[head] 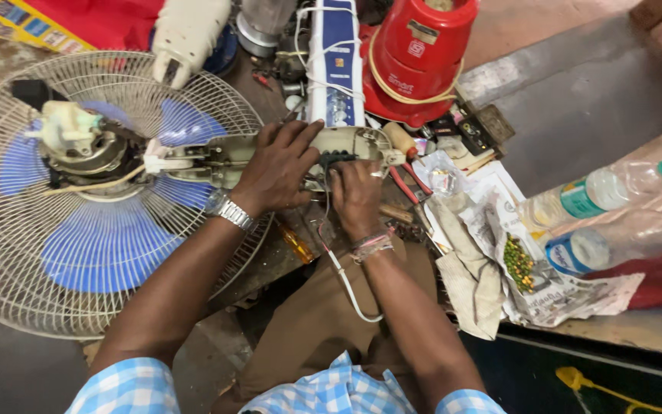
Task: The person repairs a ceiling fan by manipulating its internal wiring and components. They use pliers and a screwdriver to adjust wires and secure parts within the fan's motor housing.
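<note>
While the fan (78, 192) lies on its side, its cream neck housing (270, 153) runs left to right, motor end toward the white wire guard (9, 253) and blue blades (101, 245), control end pointing right. The left hand (277, 169) lies over the housing's middle, fingers spread and curled down on it. The right hand (355, 195) is closed at the dark switch block (339, 159); whether it grips anything I cannot tell. A white cable (346, 280) trails toward the lap. Crowding the far side are a red jar base (415, 54) and a blue-white appliance (335, 54); red-handled pliers (411, 184), newspaper (553, 291) and two plastic bottles (607, 192) lie right.
</note>
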Demonstrator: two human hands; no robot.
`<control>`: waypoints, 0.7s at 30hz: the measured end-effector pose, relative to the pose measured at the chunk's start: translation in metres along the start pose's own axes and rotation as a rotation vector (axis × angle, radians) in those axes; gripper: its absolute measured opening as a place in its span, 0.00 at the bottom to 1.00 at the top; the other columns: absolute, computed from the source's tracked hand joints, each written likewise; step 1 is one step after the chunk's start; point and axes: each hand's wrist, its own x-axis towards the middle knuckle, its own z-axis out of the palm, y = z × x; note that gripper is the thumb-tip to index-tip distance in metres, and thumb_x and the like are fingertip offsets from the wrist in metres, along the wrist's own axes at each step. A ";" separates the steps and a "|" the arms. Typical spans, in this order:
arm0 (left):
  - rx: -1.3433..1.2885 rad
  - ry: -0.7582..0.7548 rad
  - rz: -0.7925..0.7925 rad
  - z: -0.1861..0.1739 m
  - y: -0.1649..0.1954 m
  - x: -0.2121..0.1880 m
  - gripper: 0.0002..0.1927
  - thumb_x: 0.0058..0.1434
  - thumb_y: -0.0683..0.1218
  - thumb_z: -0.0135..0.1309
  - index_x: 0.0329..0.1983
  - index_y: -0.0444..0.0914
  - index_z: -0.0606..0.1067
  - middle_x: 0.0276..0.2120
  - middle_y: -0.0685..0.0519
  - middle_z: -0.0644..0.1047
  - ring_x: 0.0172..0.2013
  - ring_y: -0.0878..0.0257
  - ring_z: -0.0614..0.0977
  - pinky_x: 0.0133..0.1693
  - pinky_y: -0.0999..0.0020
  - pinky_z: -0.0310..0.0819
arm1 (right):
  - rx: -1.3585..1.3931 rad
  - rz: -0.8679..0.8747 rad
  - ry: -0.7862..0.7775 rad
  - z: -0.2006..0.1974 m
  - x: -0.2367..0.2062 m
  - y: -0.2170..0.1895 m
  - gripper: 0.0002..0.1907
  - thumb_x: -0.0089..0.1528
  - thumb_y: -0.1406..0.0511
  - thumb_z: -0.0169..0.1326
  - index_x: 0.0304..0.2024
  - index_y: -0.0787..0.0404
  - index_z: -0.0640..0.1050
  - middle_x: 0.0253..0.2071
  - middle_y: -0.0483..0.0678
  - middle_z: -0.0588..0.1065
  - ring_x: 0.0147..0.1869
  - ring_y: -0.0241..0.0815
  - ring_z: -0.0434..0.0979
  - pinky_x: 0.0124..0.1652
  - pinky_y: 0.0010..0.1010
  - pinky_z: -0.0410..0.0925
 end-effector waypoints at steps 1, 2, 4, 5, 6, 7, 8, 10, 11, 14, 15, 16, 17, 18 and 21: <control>-0.005 -0.005 -0.005 0.000 -0.001 -0.001 0.35 0.37 0.57 0.68 0.47 0.38 0.73 0.71 0.43 0.63 0.66 0.45 0.64 0.62 0.44 0.53 | 0.006 0.004 -0.011 0.000 0.000 0.000 0.08 0.62 0.70 0.60 0.44 0.62 0.78 0.40 0.53 0.75 0.50 0.58 0.72 0.53 0.49 0.66; -0.017 -0.013 -0.007 0.000 -0.001 -0.002 0.35 0.37 0.57 0.68 0.47 0.38 0.73 0.71 0.43 0.63 0.66 0.45 0.64 0.61 0.44 0.53 | 0.007 0.014 -0.025 0.000 -0.001 -0.001 0.08 0.62 0.71 0.60 0.44 0.62 0.78 0.41 0.53 0.75 0.50 0.58 0.72 0.52 0.49 0.66; -0.017 -0.018 -0.011 0.001 -0.001 -0.002 0.36 0.37 0.58 0.68 0.48 0.38 0.73 0.71 0.43 0.62 0.66 0.45 0.64 0.61 0.44 0.53 | -0.002 0.039 -0.026 0.002 -0.003 -0.001 0.08 0.61 0.71 0.60 0.44 0.62 0.78 0.40 0.53 0.76 0.50 0.58 0.73 0.49 0.48 0.65; -0.001 -0.018 -0.013 0.002 -0.001 -0.001 0.36 0.37 0.57 0.68 0.48 0.38 0.73 0.71 0.42 0.62 0.66 0.45 0.63 0.61 0.44 0.53 | -0.010 0.057 -0.011 0.003 -0.003 -0.001 0.08 0.61 0.71 0.60 0.43 0.62 0.78 0.40 0.53 0.76 0.50 0.58 0.73 0.48 0.48 0.65; 0.011 -0.019 -0.015 0.004 -0.001 -0.001 0.36 0.38 0.57 0.67 0.49 0.38 0.72 0.70 0.42 0.62 0.66 0.45 0.63 0.61 0.45 0.52 | -0.018 0.078 0.001 0.003 -0.003 -0.001 0.07 0.61 0.71 0.60 0.42 0.62 0.79 0.39 0.53 0.76 0.50 0.58 0.73 0.47 0.48 0.64; 0.010 -0.029 -0.017 0.005 -0.001 -0.001 0.36 0.38 0.58 0.67 0.49 0.38 0.72 0.71 0.42 0.62 0.66 0.45 0.63 0.61 0.44 0.52 | -0.029 0.058 0.002 0.004 -0.004 -0.001 0.07 0.62 0.70 0.60 0.42 0.62 0.78 0.39 0.53 0.75 0.50 0.57 0.73 0.49 0.48 0.65; 0.010 -0.039 -0.023 0.007 -0.001 -0.001 0.36 0.38 0.58 0.67 0.49 0.39 0.72 0.71 0.43 0.61 0.67 0.45 0.63 0.61 0.44 0.52 | -0.037 0.038 -0.001 0.003 -0.005 0.000 0.07 0.62 0.70 0.60 0.43 0.62 0.78 0.40 0.53 0.75 0.49 0.56 0.73 0.51 0.49 0.65; 0.015 -0.042 -0.023 0.008 -0.003 -0.001 0.36 0.39 0.58 0.67 0.49 0.39 0.72 0.71 0.42 0.61 0.67 0.44 0.63 0.62 0.44 0.52 | -0.038 0.043 -0.007 0.000 -0.005 0.002 0.06 0.62 0.70 0.59 0.43 0.63 0.78 0.40 0.53 0.75 0.49 0.57 0.73 0.51 0.48 0.66; 0.015 -0.036 -0.016 0.009 -0.004 -0.001 0.35 0.40 0.59 0.67 0.49 0.39 0.73 0.71 0.42 0.61 0.67 0.44 0.63 0.62 0.43 0.52 | -0.035 0.071 -0.014 -0.002 -0.006 0.004 0.07 0.62 0.71 0.58 0.43 0.63 0.78 0.41 0.54 0.75 0.49 0.58 0.73 0.50 0.48 0.65; 0.002 -0.038 -0.023 0.011 -0.006 0.001 0.33 0.39 0.59 0.68 0.46 0.40 0.74 0.71 0.42 0.61 0.67 0.42 0.62 0.63 0.42 0.51 | 0.008 0.183 0.081 -0.009 -0.009 0.007 0.06 0.64 0.72 0.56 0.43 0.64 0.78 0.44 0.55 0.75 0.51 0.59 0.72 0.51 0.47 0.65; 0.010 -0.034 -0.036 0.010 -0.008 0.002 0.32 0.39 0.60 0.68 0.44 0.40 0.75 0.71 0.42 0.61 0.67 0.42 0.61 0.63 0.42 0.51 | 0.041 0.212 0.138 -0.010 -0.010 0.008 0.05 0.65 0.72 0.56 0.44 0.64 0.77 0.45 0.55 0.75 0.52 0.59 0.72 0.52 0.46 0.65; 0.019 -0.027 -0.035 0.010 -0.009 0.002 0.32 0.38 0.59 0.68 0.44 0.40 0.75 0.71 0.42 0.61 0.67 0.42 0.61 0.63 0.42 0.51 | 0.113 0.190 0.109 -0.009 -0.013 0.007 0.06 0.66 0.72 0.55 0.45 0.64 0.77 0.46 0.55 0.75 0.52 0.58 0.73 0.53 0.46 0.66; 0.017 -0.029 -0.030 0.010 -0.010 0.002 0.32 0.38 0.59 0.68 0.44 0.40 0.76 0.71 0.42 0.61 0.67 0.42 0.61 0.62 0.41 0.51 | 0.179 0.180 0.074 -0.007 -0.015 0.005 0.06 0.66 0.72 0.55 0.47 0.65 0.77 0.46 0.55 0.75 0.53 0.57 0.73 0.53 0.45 0.66; 0.005 -0.035 -0.023 0.010 -0.008 0.001 0.31 0.37 0.59 0.69 0.44 0.41 0.77 0.71 0.42 0.61 0.67 0.42 0.61 0.62 0.41 0.51 | 0.241 0.178 0.034 -0.006 -0.020 0.004 0.07 0.67 0.72 0.54 0.48 0.65 0.77 0.47 0.55 0.75 0.54 0.56 0.74 0.54 0.44 0.67; 0.007 -0.039 -0.034 0.010 -0.006 0.001 0.30 0.38 0.59 0.70 0.41 0.40 0.77 0.71 0.41 0.60 0.68 0.41 0.61 0.62 0.41 0.51 | 0.246 0.245 -0.034 0.002 -0.024 0.005 0.08 0.65 0.71 0.56 0.46 0.62 0.79 0.45 0.53 0.78 0.52 0.54 0.75 0.53 0.43 0.67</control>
